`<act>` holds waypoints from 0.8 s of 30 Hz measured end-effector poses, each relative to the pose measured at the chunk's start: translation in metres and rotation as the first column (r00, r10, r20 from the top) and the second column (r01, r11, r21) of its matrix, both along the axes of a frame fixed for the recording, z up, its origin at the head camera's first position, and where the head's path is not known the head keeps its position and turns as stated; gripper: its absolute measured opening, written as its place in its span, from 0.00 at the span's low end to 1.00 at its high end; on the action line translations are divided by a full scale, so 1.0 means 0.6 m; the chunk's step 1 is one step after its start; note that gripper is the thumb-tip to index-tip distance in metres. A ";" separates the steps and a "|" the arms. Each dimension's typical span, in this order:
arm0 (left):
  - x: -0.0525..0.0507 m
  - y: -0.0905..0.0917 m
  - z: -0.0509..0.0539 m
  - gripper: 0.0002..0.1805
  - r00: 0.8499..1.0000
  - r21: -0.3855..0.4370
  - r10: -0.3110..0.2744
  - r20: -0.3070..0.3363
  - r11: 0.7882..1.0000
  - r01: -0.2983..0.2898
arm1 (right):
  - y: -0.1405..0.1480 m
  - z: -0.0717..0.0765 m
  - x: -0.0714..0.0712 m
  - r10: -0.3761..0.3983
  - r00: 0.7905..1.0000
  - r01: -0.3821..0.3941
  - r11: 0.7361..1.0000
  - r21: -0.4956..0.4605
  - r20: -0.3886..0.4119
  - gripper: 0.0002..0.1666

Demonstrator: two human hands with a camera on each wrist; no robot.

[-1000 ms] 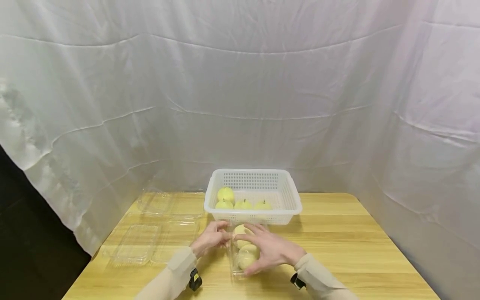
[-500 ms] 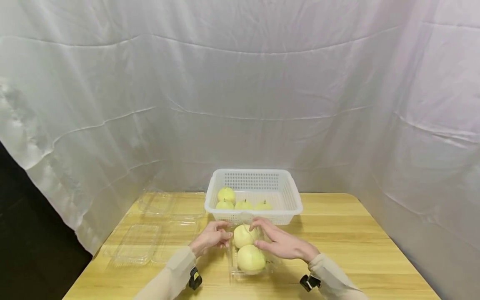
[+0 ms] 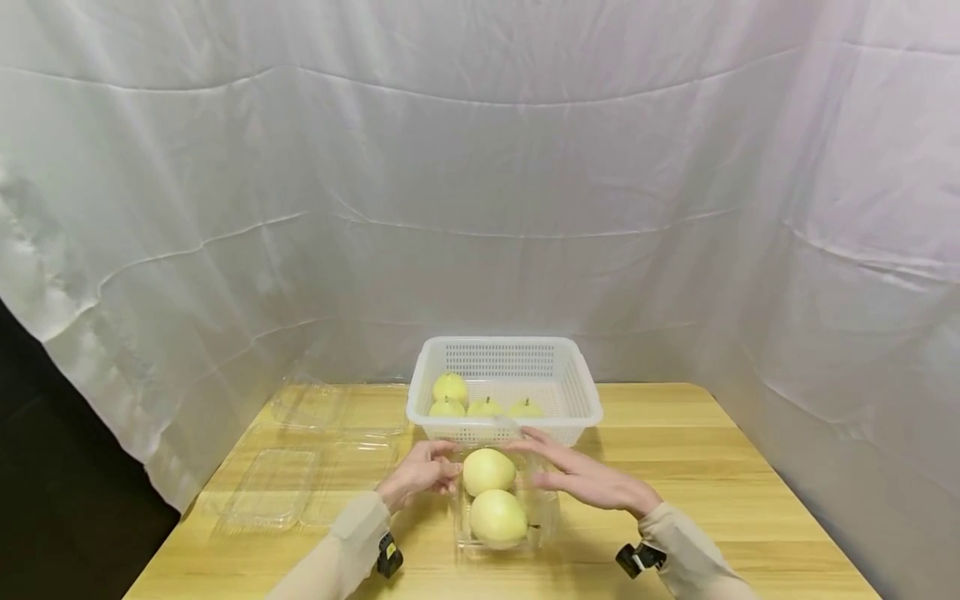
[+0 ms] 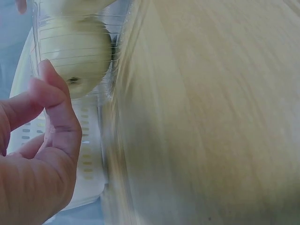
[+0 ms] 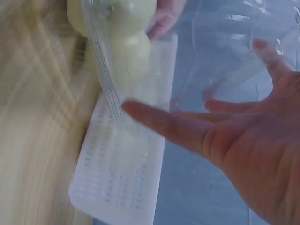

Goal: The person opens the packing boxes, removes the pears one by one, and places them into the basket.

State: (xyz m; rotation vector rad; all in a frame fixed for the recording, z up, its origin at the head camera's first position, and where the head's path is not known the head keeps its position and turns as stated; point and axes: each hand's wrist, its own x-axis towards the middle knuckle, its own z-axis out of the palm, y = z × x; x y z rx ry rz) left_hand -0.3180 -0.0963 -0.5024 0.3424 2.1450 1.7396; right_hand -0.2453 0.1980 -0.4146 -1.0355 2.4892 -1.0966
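A clear plastic clamshell box (image 3: 498, 546) stands on the table with two pale yellow pears in it, the far pear (image 3: 488, 472) and the near pear (image 3: 498, 518). Thumb and forefinger of my left hand (image 3: 422, 473) pinch the box's left edge; the left wrist view shows that hand (image 4: 51, 131) at the rim beside a pear (image 4: 77, 51). To the right, my right hand (image 3: 588, 477) has its fingers stretched out at the transparent lid, slightly blurred. In the right wrist view the straight fingers of that hand (image 5: 253, 140) lie against the clear plastic.
Behind the box stands a white slotted basket (image 3: 581, 392) holding several more pears (image 3: 450, 387). On the left lie more clear clamshell boxes, one near (image 3: 273, 487) and one farther back (image 3: 307, 404). Pale grey cloth (image 3: 480, 167) hangs around the wooden table (image 3: 675, 500).
My right hand has moved from over the pears to the right, its fingers straightening, and the lid has swung open to the right. The left hand has stayed at the box's left edge.
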 end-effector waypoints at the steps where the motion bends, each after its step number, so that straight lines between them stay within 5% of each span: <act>1: 0.000 0.000 0.000 0.28 1.000 0.007 -0.002 0.002 1.000 0.002 | 0.006 0.002 0.000 -0.004 1.000 0.004 1.000 -0.003 0.002 0.30; 9: -0.001 0.002 0.001 0.28 0.999 0.055 -0.024 0.031 0.998 0.022 | 0.059 0.018 0.003 -0.037 0.999 0.038 0.999 -0.001 0.026 0.27; 17: 0.002 0.004 0.007 0.29 0.998 0.058 -0.035 0.053 0.998 0.032 | 0.120 0.038 0.010 0.009 0.982 -0.011 1.000 0.010 0.190 0.25; 24: 0.001 0.007 0.008 0.28 0.998 0.052 -0.028 0.051 0.998 0.025 | 0.165 0.021 0.007 -0.013 0.946 0.005 1.000 0.025 0.323 0.18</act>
